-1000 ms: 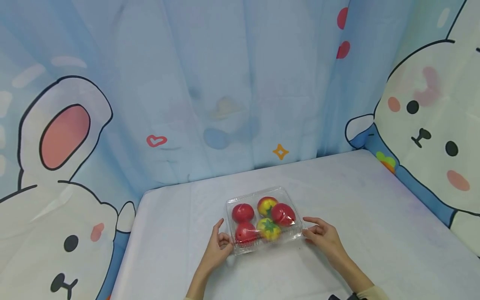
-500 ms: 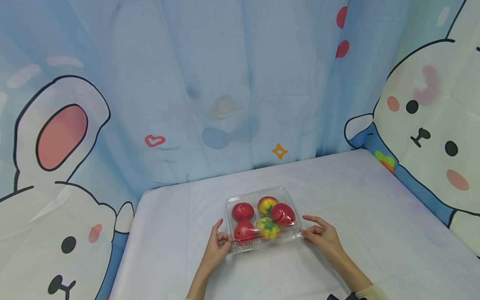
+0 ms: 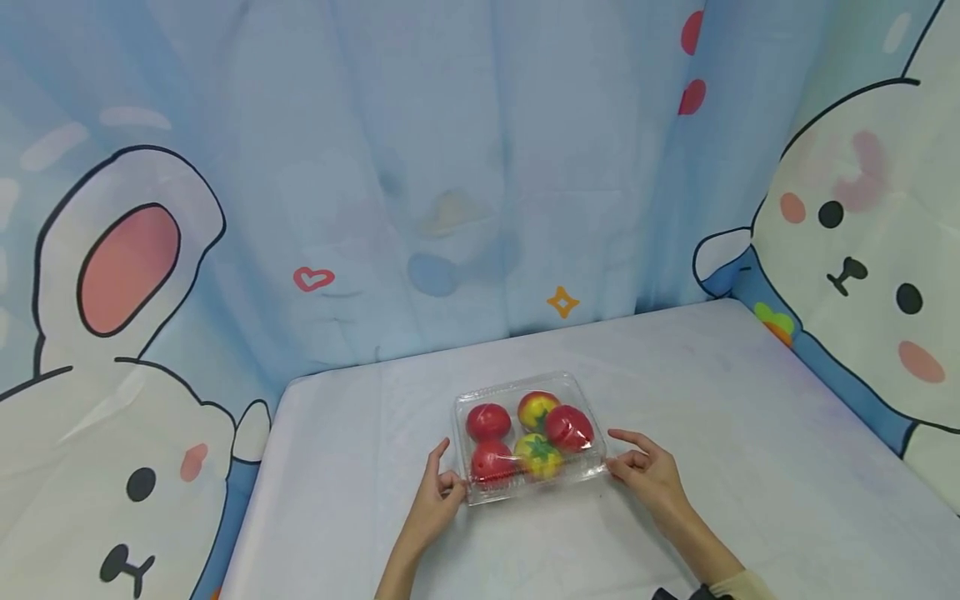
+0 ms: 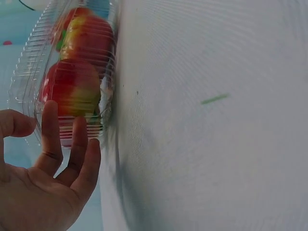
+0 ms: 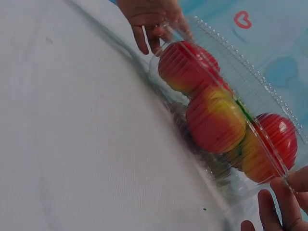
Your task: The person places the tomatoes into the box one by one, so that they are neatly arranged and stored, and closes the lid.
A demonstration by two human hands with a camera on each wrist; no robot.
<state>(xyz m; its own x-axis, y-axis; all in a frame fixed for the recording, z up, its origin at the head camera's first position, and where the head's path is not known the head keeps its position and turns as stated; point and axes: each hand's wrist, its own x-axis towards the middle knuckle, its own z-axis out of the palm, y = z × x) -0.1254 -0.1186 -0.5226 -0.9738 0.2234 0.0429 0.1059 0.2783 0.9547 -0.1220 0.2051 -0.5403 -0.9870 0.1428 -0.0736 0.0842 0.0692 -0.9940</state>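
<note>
A clear plastic clamshell box (image 3: 517,493), its lid down, sits on the table between the two hands. Inside lie several round fruits, some red (image 3: 489,422) and some yellow with a green star-shaped leaf (image 3: 537,456). My left hand (image 3: 435,504) pinches the box's near left corner with thumb and a curled finger, the index finger pointing away. At the near right corner, my right hand (image 3: 654,482) pinches the edge in the same way. The left wrist view has fingertips (image 4: 49,115) against the ribbed end wall. In the right wrist view, the right thumb (image 5: 299,179) lies on the rim.
A white cloth (image 3: 337,467) covers the table. Behind it hangs a blue curtain (image 3: 420,167) printed with cartoon rabbits, a heart and a star. A dark object (image 3: 693,592) shows by the right sleeve. A thin green strip (image 4: 215,99) appears in the left wrist view.
</note>
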